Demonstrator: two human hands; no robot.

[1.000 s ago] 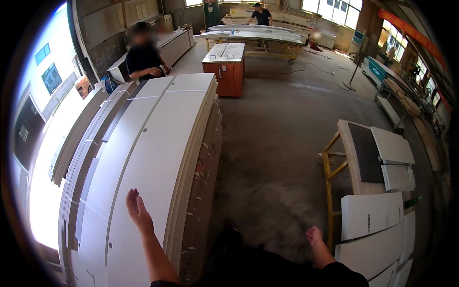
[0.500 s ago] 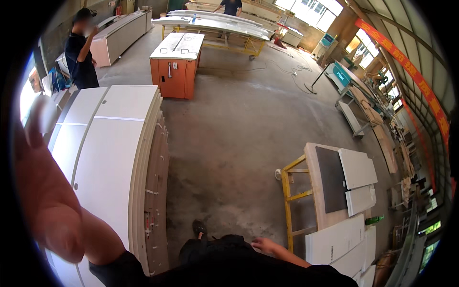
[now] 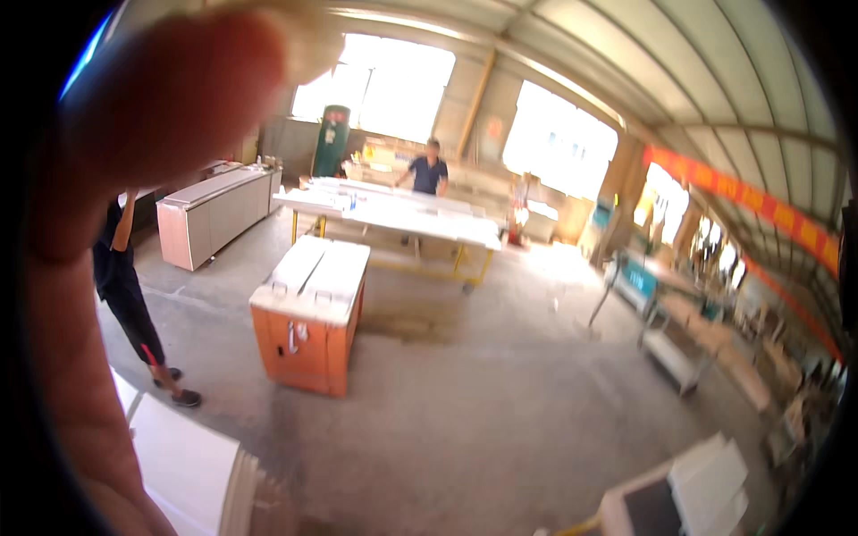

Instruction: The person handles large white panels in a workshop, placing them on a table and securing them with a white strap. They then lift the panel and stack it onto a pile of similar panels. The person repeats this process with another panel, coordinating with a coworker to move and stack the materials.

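Note:
My left hand point(image 3: 170, 125) is raised very close to the camera and fills the upper left of the head view. A large, blurred fingertip shows, with the palm edge and wrist running down the left rim. The other fingers lie outside the picture, so whether it holds anything is hidden. My right hand is out of view. Below the left hand, a stack of white panels point(image 3: 183, 460) shows at the lower left.
An orange cabinet with a white top point(image 3: 304, 344) stands mid-left. A person point(image 3: 125, 277) is partly behind my hand; another person point(image 3: 429, 170) stands behind a long table of white boards point(image 3: 402, 214). White panels point(image 3: 706, 487) lie on a bench at lower right.
The view has tilted upward, so windows and roof now show and the stack has dropped low. My left hand looms larger and higher; my right hand has left the picture.

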